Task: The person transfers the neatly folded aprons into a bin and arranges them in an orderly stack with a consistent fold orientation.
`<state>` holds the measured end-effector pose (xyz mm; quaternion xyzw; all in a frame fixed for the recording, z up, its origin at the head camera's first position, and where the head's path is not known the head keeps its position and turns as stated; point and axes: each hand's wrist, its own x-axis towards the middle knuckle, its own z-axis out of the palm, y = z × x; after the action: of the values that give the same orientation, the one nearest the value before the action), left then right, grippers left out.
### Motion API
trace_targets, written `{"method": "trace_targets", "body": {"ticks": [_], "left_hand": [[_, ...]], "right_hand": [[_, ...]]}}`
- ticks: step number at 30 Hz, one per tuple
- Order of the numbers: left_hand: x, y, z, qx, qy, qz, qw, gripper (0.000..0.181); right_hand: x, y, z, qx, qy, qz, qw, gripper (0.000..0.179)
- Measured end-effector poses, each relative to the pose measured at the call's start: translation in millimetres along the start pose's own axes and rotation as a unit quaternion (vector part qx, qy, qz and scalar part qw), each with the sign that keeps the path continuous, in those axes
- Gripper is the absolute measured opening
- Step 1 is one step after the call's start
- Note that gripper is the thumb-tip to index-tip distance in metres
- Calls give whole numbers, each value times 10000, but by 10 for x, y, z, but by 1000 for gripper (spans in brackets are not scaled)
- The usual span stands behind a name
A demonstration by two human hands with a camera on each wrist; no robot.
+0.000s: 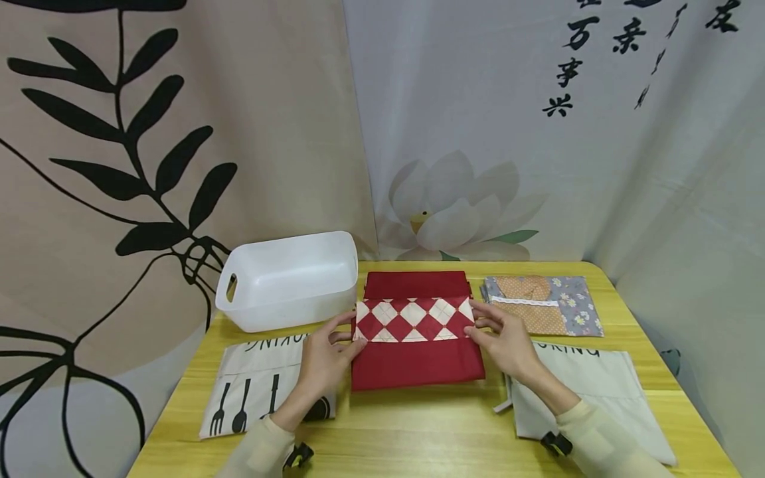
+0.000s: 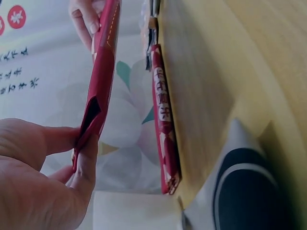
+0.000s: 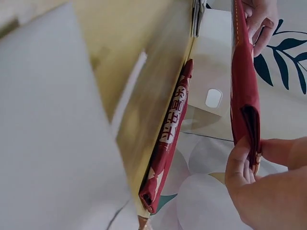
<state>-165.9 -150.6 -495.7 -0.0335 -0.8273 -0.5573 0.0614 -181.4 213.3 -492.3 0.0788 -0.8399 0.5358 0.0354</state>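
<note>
A folded red cloth (image 1: 418, 365) with a band of red and cream diamonds is held up off the table between both hands. My left hand (image 1: 329, 352) pinches its left edge, thumb on the near side. The right hand (image 1: 505, 338) pinches the opposite edge in the same way. Both wrist views show the bundle edge-on, its folded layers gaping slightly near the fingers. Behind and below it, a second folded red cloth (image 1: 418, 284) lies on the table; its edge shows white lettering (image 2: 162, 93) in the left wrist view.
A white plastic bin (image 1: 293, 285) stands at the back left. Folded pale cloths with black print lie at the left (image 1: 257, 392) and right (image 1: 586, 392), the right one with a strap (image 1: 503, 405). A folded grey floral cloth (image 1: 576, 305) lies at the back right. Curtains hang behind the wooden table (image 1: 418, 438).
</note>
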Motion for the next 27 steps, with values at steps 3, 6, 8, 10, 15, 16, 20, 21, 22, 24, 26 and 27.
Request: {"method": "trace_targets", "body": {"ticks": [3, 6, 8, 10, 15, 16, 20, 21, 22, 24, 26, 27], "left_hand": [[34, 35, -21, -43, 80, 78, 9999, 58], [66, 68, -39, -63, 165, 120, 9998, 57], [84, 95, -49, -82, 223, 106, 9997, 57], [105, 117, -62, -86, 301, 139, 9994, 56], [153, 159, -107, -68, 443, 304, 9985, 54], [164, 164, -116, -54, 451, 326, 9984, 54], [211, 172, -154, -24, 517, 319, 9982, 53], [223, 172, -164, -11, 541, 317, 9980, 53], [236, 173, -173, -17, 568, 314, 9979, 53], [259, 176, -195, -77, 614, 325, 9976, 53], [279, 179, -218, -120, 642, 332, 9973, 53], [288, 180, -230, -136, 651, 329, 9972, 53]], "right_hand": [[30, -22, -5, 49, 85, -21, 9999, 59], [54, -52, -6, 91, 156, -59, 9998, 58], [68, -73, -1, 136, 219, -109, 9996, 57], [84, -96, 5, 190, 268, -143, 9994, 56], [135, -147, 33, 225, 435, -268, 9984, 55], [147, -155, 37, 222, 466, -285, 9983, 55], [194, -196, 61, 245, 538, -330, 9977, 55], [207, -204, 66, 262, 538, -337, 9976, 55], [222, -212, 72, 291, 536, -338, 9976, 55], [251, -238, 84, 340, 525, -336, 9975, 55], [283, -259, 90, 409, 496, -303, 9975, 54], [300, -270, 93, 468, 474, -265, 9974, 53]]}}
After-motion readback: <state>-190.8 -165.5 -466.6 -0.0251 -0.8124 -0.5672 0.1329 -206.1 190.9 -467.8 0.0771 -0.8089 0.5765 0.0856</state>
